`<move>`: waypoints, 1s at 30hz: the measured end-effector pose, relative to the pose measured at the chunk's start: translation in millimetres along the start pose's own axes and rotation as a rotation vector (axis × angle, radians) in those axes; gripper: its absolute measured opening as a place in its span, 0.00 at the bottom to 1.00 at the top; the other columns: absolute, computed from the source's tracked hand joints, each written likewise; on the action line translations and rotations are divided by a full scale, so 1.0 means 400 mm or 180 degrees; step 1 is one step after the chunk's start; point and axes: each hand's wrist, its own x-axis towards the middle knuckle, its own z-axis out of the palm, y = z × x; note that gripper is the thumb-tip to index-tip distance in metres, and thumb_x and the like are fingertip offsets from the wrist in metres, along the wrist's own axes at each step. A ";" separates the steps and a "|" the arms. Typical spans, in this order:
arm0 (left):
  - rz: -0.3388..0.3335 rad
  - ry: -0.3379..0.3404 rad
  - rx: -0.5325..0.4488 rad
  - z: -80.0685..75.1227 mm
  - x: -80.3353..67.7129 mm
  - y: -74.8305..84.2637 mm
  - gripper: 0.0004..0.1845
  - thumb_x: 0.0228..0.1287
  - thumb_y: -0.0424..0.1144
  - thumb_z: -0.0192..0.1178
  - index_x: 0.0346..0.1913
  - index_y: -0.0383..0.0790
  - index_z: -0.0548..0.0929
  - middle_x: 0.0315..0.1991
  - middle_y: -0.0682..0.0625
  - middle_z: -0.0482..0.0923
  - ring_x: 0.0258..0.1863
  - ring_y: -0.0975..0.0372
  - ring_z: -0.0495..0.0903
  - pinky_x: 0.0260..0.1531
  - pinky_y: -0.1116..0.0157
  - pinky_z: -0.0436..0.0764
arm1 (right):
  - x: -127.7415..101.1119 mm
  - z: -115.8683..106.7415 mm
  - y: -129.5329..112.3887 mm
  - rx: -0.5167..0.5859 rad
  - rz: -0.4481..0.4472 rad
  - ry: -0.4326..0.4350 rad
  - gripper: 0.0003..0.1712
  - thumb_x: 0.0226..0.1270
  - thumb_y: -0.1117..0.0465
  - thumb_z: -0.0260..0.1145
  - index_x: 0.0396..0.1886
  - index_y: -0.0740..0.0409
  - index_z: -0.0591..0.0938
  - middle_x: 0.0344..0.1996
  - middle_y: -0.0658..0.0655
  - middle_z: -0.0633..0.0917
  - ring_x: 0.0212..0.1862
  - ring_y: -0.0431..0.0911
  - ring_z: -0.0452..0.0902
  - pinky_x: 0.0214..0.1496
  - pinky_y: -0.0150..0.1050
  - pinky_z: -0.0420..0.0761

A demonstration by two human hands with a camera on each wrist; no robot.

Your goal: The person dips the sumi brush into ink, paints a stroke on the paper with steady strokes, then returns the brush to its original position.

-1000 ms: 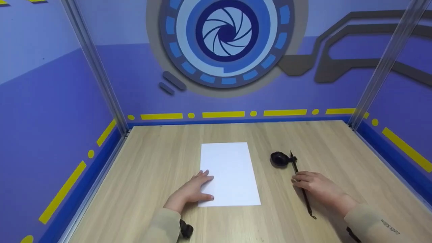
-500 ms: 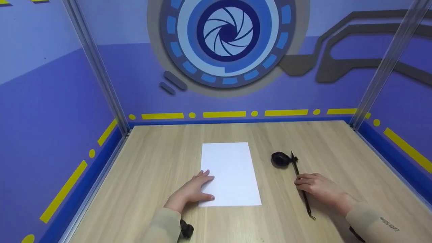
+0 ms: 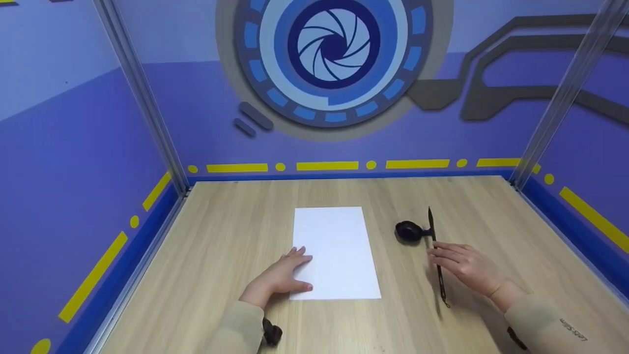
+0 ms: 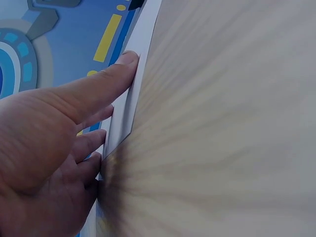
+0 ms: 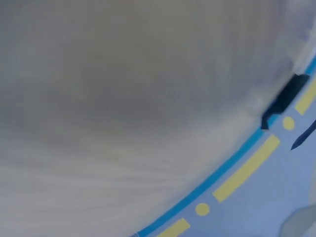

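The left hand (image 3: 277, 275), thumb and fingers spread wide and gripping nothing, rests on the white sheet of paper (image 3: 339, 246) at its eight o'clock. The right hand (image 3: 469, 265) pinches a black writing brush (image 3: 441, 281) midway along its shaft, fingertips closed together, tip toward twelve, hanging loop toward six. The round black ink dish (image 3: 408, 232) sits near the brush at ten o'clock, on the wooden table (image 3: 226, 236).

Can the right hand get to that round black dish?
Probably yes: the black dish is close by, and nothing seems to block the way. But the right hand is holding the brush, so grabbing the dish might mean putting that down first.
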 end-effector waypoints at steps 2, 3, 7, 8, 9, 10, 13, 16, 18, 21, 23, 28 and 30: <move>-0.0006 0.0000 0.0006 -0.001 0.001 0.001 0.42 0.60 0.46 0.75 0.74 0.37 0.71 0.82 0.39 0.56 0.83 0.43 0.49 0.82 0.42 0.52 | 0.018 0.000 0.006 -0.0061 0.0033 0.0239 0.29 0.87 0.61 0.41 0.43 0.57 0.91 0.43 0.54 0.93 0.54 0.44 0.88 0.44 0.40 0.86; -0.0008 -0.0002 0.0007 -0.001 0.001 0.003 0.42 0.60 0.46 0.75 0.74 0.37 0.71 0.82 0.39 0.56 0.83 0.43 0.49 0.82 0.42 0.52 | 0.028 -0.001 0.007 -0.0052 0.0098 0.0350 0.27 0.87 0.61 0.44 0.43 0.58 0.91 0.42 0.54 0.93 0.52 0.45 0.89 0.42 0.42 0.87; -0.0043 0.0003 0.0010 -0.001 0.001 0.003 0.42 0.60 0.47 0.75 0.75 0.38 0.71 0.82 0.40 0.55 0.84 0.44 0.49 0.82 0.42 0.53 | 0.064 -0.006 0.005 0.0091 0.0601 0.0751 0.22 0.84 0.56 0.53 0.42 0.59 0.92 0.39 0.56 0.93 0.43 0.50 0.91 0.56 0.29 0.85; -0.0048 0.0003 0.0012 -0.001 0.000 0.003 0.42 0.60 0.47 0.75 0.75 0.39 0.71 0.82 0.40 0.55 0.84 0.44 0.49 0.82 0.42 0.53 | 0.071 -0.007 0.002 0.0148 0.0773 0.0847 0.22 0.83 0.55 0.54 0.42 0.60 0.92 0.39 0.57 0.93 0.39 0.53 0.90 0.61 0.25 0.82; -0.0053 0.0004 0.0012 -0.001 0.000 0.003 0.42 0.60 0.47 0.75 0.75 0.39 0.71 0.82 0.41 0.55 0.84 0.44 0.49 0.82 0.42 0.53 | 0.078 -0.007 -0.002 0.0196 0.0951 0.0959 0.21 0.82 0.54 0.56 0.41 0.60 0.92 0.38 0.58 0.93 0.38 0.53 0.90 0.64 0.21 0.77; -0.0059 0.0005 0.0011 -0.001 0.000 0.002 0.42 0.60 0.47 0.75 0.75 0.39 0.71 0.82 0.41 0.55 0.84 0.44 0.49 0.82 0.42 0.53 | 0.084 -0.007 -0.004 0.0215 0.1123 0.1075 0.20 0.81 0.54 0.58 0.40 0.61 0.92 0.37 0.58 0.93 0.37 0.53 0.90 0.66 0.17 0.73; -0.0076 0.0004 0.0003 0.000 -0.001 0.002 0.42 0.60 0.47 0.75 0.75 0.40 0.71 0.82 0.41 0.55 0.84 0.44 0.49 0.82 0.41 0.53 | 0.104 -0.006 -0.010 0.0453 0.1708 0.1471 0.07 0.70 0.65 0.70 0.38 0.64 0.91 0.33 0.63 0.92 0.37 0.41 0.90 0.58 0.12 0.75; -0.0091 0.0004 -0.0012 0.000 -0.001 0.002 0.42 0.60 0.47 0.75 0.75 0.40 0.71 0.83 0.42 0.55 0.84 0.44 0.49 0.82 0.41 0.53 | 0.125 -0.009 -0.013 0.0855 0.2450 0.1831 0.10 0.54 0.79 0.74 0.37 0.69 0.90 0.32 0.61 0.92 0.38 0.27 0.87 0.48 0.11 0.78; -0.0090 -0.0001 -0.0012 0.000 -0.001 0.002 0.42 0.60 0.46 0.75 0.75 0.39 0.71 0.82 0.41 0.55 0.84 0.44 0.49 0.82 0.41 0.53 | 0.140 -0.014 -0.014 0.1257 0.2961 0.2014 0.14 0.50 0.85 0.73 0.38 0.74 0.89 0.34 0.56 0.93 0.39 0.23 0.85 0.44 0.13 0.80; -0.0072 -0.0010 0.0003 -0.001 0.000 0.002 0.41 0.60 0.46 0.75 0.74 0.39 0.71 0.82 0.41 0.55 0.84 0.44 0.49 0.82 0.42 0.53 | 0.155 -0.021 -0.010 0.1755 0.3639 0.2165 0.12 0.59 0.82 0.70 0.43 0.77 0.86 0.36 0.44 0.93 0.39 0.26 0.87 0.44 0.18 0.84; -0.0070 -0.0015 0.0012 -0.002 0.000 0.003 0.41 0.60 0.46 0.75 0.74 0.39 0.71 0.82 0.41 0.56 0.84 0.44 0.49 0.82 0.42 0.52 | 0.160 -0.025 -0.004 0.1984 0.4021 0.2199 0.12 0.63 0.77 0.70 0.47 0.76 0.85 0.36 0.40 0.92 0.39 0.29 0.88 0.43 0.19 0.85; -0.0083 -0.0018 0.0019 -0.003 0.001 0.004 0.41 0.60 0.46 0.75 0.74 0.38 0.71 0.82 0.41 0.55 0.84 0.44 0.48 0.82 0.42 0.52 | 0.163 -0.033 0.018 0.2488 0.4732 0.2373 0.15 0.66 0.65 0.73 0.51 0.65 0.86 0.36 0.42 0.93 0.36 0.33 0.90 0.37 0.22 0.86; -0.0096 -0.0022 0.0010 -0.004 0.001 0.005 0.42 0.60 0.46 0.75 0.75 0.38 0.71 0.82 0.41 0.55 0.84 0.44 0.48 0.82 0.42 0.52 | 0.161 -0.035 0.028 0.2668 0.4883 0.2457 0.14 0.66 0.63 0.74 0.50 0.61 0.86 0.36 0.43 0.93 0.36 0.34 0.90 0.36 0.23 0.86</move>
